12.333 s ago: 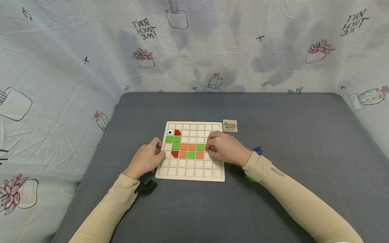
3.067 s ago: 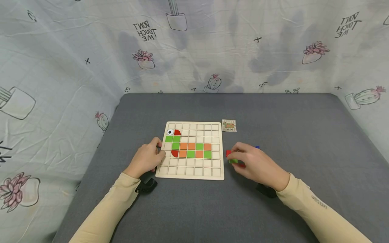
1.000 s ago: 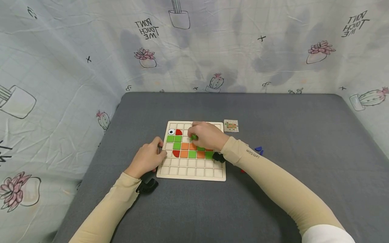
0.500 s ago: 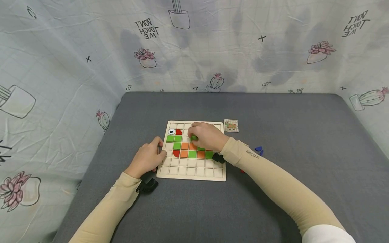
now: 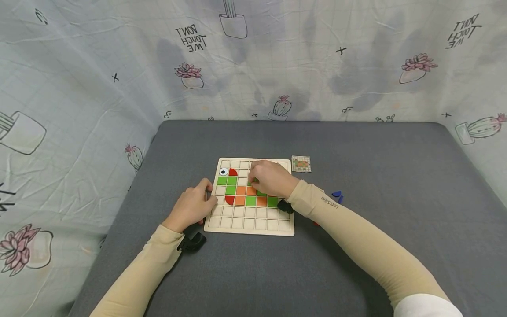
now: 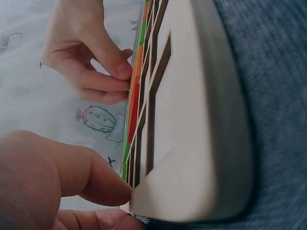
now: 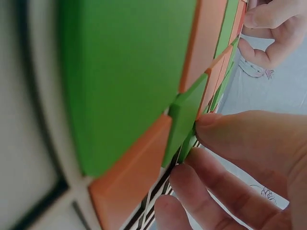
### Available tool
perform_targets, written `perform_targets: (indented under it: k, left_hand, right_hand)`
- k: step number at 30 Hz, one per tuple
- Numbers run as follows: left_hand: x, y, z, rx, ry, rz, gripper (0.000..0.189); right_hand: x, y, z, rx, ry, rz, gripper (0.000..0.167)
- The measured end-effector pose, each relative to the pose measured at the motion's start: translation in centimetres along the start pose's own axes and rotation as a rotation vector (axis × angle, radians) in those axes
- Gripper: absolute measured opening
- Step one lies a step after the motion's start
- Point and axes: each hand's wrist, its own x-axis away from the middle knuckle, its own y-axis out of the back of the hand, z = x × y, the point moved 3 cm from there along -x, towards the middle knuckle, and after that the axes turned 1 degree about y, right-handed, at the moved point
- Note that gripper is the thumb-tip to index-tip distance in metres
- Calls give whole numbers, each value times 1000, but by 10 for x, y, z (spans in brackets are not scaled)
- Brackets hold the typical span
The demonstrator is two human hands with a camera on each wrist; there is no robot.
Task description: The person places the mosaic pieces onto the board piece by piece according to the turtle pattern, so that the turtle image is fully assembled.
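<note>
A pale wooden grid board (image 5: pixel 249 225) lies on the table, carrying green and orange square tiles, a round eye tile (image 5: pixel 223 172), and red quarter-round tiles such as the upper one (image 5: pixel 233 172). At the board's left edge, my left hand (image 5: pixel 189 205) grips the rim between thumb and fingers. My right hand (image 5: pixel 273 178) is over the upper middle, above the orange and green rows. Its thumb and fingers pinch a green tile (image 7: pixel 190 143) down at the board. In the head view this tile is mostly hidden by the fingers.
A small printed pattern card (image 5: pixel 301 164) lies beside the board's upper right corner. Blue pieces (image 5: pixel 337 194) and a bit of a red piece (image 5: pixel 316 223) show around the right sleeve, which hides part of that area. A patterned curtain (image 5: pixel 309 57) stands behind the grey table (image 5: pixel 380 176).
An orange and a green tile were added at the rows' right end. My right hand then brought a green tile from the right side; just now its fingers shifted slightly right and down.
</note>
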Motion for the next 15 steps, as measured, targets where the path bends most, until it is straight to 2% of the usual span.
perform_targets:
  k: [7, 15]
  left_hand:
    - [1, 0, 0, 1, 2, 1, 22]
    - [1, -1, -1, 1, -4, 7, 22]
  right_hand:
    - [11, 3, 2, -17, 25, -35, 9]
    - [37, 12, 1, -41, 8, -69, 12]
